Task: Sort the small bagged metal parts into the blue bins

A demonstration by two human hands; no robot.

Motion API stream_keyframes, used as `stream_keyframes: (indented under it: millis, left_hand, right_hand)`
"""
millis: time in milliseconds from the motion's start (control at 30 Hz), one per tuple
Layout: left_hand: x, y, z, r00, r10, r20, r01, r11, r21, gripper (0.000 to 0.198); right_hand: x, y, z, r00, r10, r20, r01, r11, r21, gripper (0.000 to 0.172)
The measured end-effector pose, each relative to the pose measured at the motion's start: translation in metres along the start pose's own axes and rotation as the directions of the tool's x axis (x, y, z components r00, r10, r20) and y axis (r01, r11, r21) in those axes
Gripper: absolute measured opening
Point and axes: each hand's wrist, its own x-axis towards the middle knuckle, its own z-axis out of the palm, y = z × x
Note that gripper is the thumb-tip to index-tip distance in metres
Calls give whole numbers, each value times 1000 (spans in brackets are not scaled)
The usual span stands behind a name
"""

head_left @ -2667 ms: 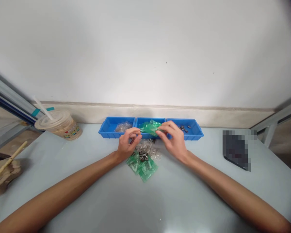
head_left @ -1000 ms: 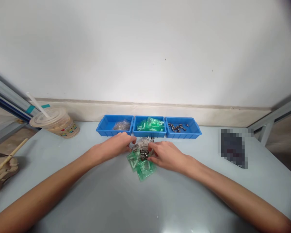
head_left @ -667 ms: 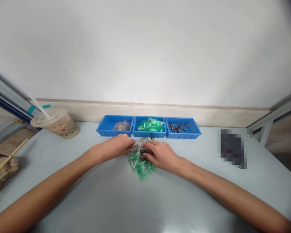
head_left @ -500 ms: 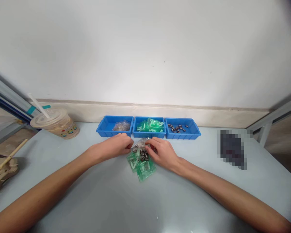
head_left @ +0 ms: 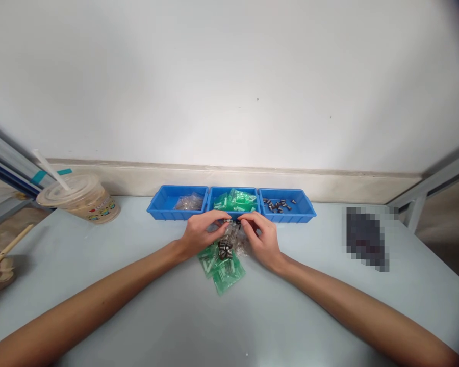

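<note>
Near side of the bench [head_left: 168,306]: green packets [head_left: 228,279] lie flat, overlapping, with small white and metal bits inside. On their far part sits the pile [head_left: 225,250], small dark parts in a tight heap. Clear bags [head_left: 240,247] lie just beyond and to its right.

Over these, both hands work with fingertips only; step in hand looks like picking up small loose parts, one per hand. Left hand [head_left: 211,229]: thumb and index together, clamped on a metal piece [head_left: 228,220], which pokes out right of the fingertips. Right hand [head_left: 260,237]: tips pinched together on a dark piece [head_left: 238,223], mostly hidden; cannot tell if it is off the bench. Both pieces are side by side, slightly apart, far of the pile and just near of the mid tray. A clean move from here calls for tight pinches and a lift clear of the bags; tiny parts like these could slip.

Far row, adjoining: left tray [head_left: 177,216] has clear bags, mid tray [head_left: 211,191] green packets, right tray [head_left: 290,218] loose dark parts. Cup [head_left: 99,206] stands far left, well apart.
</note>
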Motion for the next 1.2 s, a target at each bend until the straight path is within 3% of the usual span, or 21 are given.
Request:
stream_keyframes:
  millis: [100,267,467,700,900,1033,1200]
  left_hand:
    - [-3,-3,2,996,53,-75,-53,999,3,6]
    - [-4,-6,1,991,93,-100,-97,995,-31,10]
    - [-11,-8,3,994,8,-113,-13,999,-52,23]
    - [-11,-7,4,992,56,-111,-62,997,-50,23]
    - [-12,-7,4,989,89,-118,-98,993,-68,21]
    - [-11,-8,4,992,108,-58,-113,991,-76,26]
    - [-8,-8,4,983,176,-45,-178,983,-35,18]
  right_hand:
    - [0,-1,0,1000,-6,7,6,1000,7,17]
    - [-1,1,1,999,-30,15,30,999,20,15]
    - [-1,4,3,993,-111,48,110,994,28,12]
    - [-1,5,4,970,-225,96,222,974,44,10]
    - [-1,5,4,970,-209,121,206,978,37,11]
    - [-1,3,3,978,-178,111,176,984,27,12]
    - [0,2,1,983,-153,107,151,988,22,14]
